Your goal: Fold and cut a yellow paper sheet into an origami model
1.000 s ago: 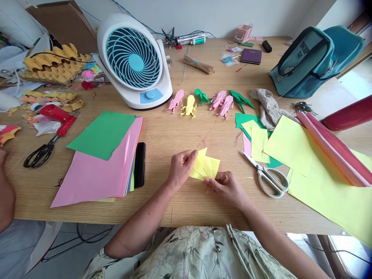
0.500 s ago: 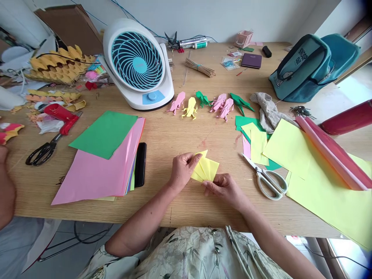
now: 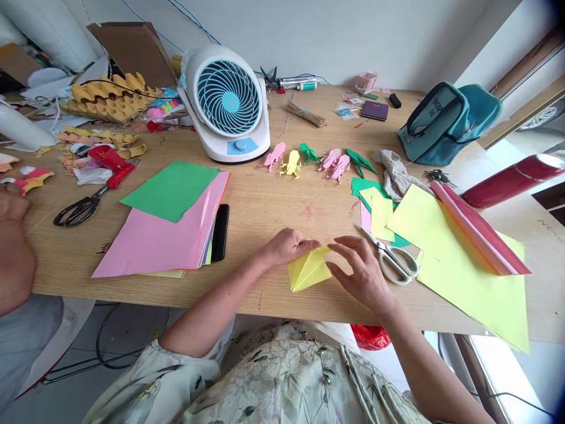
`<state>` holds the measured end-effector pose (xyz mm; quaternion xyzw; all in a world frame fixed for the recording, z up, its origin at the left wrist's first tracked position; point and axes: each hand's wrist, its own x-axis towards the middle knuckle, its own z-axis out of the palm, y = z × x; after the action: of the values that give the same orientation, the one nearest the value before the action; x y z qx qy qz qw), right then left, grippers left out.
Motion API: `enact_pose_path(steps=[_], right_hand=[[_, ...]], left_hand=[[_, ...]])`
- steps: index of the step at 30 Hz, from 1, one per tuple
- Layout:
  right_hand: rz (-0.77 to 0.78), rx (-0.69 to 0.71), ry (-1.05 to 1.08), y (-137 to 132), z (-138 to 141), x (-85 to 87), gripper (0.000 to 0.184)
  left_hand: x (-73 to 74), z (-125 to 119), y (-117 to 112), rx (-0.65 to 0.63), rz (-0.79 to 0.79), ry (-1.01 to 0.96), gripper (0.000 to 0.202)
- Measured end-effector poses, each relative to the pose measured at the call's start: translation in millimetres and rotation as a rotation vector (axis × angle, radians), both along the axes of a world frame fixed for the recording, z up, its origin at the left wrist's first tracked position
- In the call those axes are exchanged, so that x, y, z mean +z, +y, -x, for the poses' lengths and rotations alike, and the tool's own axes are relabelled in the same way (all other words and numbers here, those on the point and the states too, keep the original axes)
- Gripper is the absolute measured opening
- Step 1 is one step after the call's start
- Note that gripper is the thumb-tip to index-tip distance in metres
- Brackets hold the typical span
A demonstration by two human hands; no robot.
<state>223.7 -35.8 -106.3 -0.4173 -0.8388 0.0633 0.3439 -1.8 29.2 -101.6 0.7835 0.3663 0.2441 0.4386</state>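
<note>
A small folded piece of yellow paper (image 3: 308, 270), with creases fanning from its lower corner, is held above the table in front of me. My left hand (image 3: 289, 244) pinches its upper left edge between thumb and fingers. My right hand (image 3: 359, 274) is at the paper's right side, thumb and fingers spread apart, with fingertips at the upper right corner. White-handled scissors (image 3: 397, 262) lie just right of that hand. Beyond the paper stands a row of folded paper frogs, including a yellow frog (image 3: 290, 164), a green frog (image 3: 309, 153) and a pink frog (image 3: 274, 156).
To the left lie a pink sheet stack (image 3: 163, 244), a green sheet (image 3: 174, 188) and a black phone (image 3: 220, 232). A fan (image 3: 229, 106) stands behind. At right are yellow sheets (image 3: 477, 294), a red bottle (image 3: 507, 182) and a teal bag (image 3: 445, 129). Another person's arm (image 3: 15, 253) rests far left.
The yellow paper has been turned so its creases point down toward me. My right hand has moved from its lower edge to the upper right, its fingers spreading. The camera view has shifted.
</note>
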Motion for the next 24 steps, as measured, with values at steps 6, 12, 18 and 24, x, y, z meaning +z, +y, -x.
enact_pose_path(steps=[6, 12, 18, 24], right_hand=[[-0.262, 0.147, -0.179, -11.0, -0.1, -9.2, 0.025], [-0.320, 0.169, -0.397, -0.8, -7.2, -9.0, 0.017], [-0.227, 0.117, -0.556, 5.1, 2.0, -3.7, 0.012], [-0.046, 0.199, -0.480, -1.2, 1.0, -10.8, 0.011]], left_hand=[[-0.9, -11.5, -13.0, -0.126, -0.259, 0.200, 0.044], [4.5, -3.5, -22.5, 0.076, -0.393, 0.209, 0.032], [-0.7, 12.5, -59.9, 0.013, -0.623, 0.219, 0.030], [-24.0, 17.8, -81.6, 0.022, -0.619, 0.366, 0.026]])
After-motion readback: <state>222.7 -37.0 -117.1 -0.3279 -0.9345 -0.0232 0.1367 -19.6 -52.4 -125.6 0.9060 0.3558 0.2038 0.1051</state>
